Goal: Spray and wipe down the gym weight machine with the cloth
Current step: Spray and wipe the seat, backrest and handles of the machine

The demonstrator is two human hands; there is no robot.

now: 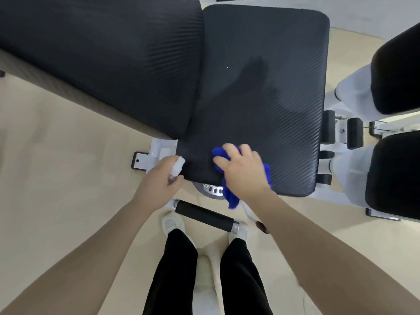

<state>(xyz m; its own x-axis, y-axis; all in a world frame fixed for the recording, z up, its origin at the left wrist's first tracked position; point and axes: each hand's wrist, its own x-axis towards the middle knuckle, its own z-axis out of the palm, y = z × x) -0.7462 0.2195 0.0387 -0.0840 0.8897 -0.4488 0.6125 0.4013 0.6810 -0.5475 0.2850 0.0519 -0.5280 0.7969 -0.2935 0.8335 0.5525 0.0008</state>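
Note:
The weight machine's black seat pad (261,87) fills the middle of the head view, with a darker damp patch on it. Its black back pad (102,53) slopes off to the upper left. My right hand (243,171) presses a blue cloth (231,198) flat on the near edge of the seat pad, and part of the cloth hangs over the edge. My left hand (161,180) grips a small white spray bottle (177,167) at the seat's near left corner.
A black-gripped handle bar (204,215) lies just below the seat, above my white shoes. Two black leg pads (395,69) on white frame arms stand at the right. A white bracket (156,153) juts out left of the seat. Beige floor surrounds the machine.

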